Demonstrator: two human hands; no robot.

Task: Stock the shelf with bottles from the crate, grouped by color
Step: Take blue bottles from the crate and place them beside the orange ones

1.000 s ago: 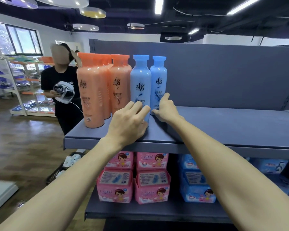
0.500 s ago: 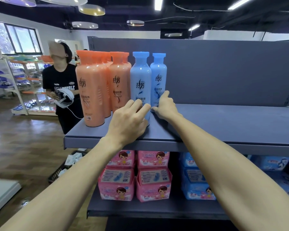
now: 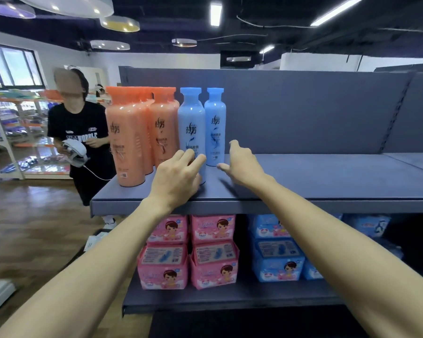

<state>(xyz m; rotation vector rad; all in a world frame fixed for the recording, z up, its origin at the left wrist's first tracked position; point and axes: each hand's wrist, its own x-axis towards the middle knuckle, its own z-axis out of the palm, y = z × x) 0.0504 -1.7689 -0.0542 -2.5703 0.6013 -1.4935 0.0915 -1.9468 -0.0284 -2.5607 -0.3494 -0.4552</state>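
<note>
Left to right on the grey metal shelf (image 3: 327,176): orange plastic bottles (image 3: 130,142); front blue plastic bottle (image 3: 191,128), my left hand (image 3: 176,176) loosely curled against its base; rear blue plastic bottle (image 3: 215,128); my right hand (image 3: 242,162), spread, holding nothing. The bottles look rigid, smooth and likely heavy: grip mid-body.

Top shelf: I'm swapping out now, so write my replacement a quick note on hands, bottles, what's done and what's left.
Left hand: fingers against the front blue bottle, not gripping.
Right hand: open, beside the rear blue bottle, apparently not touching.
Orange bottles grouped at the left end of the shelf, blue ones next to them.
Done: both groups started.
Left: crate not in view, so remaining stock unknown.
</note>
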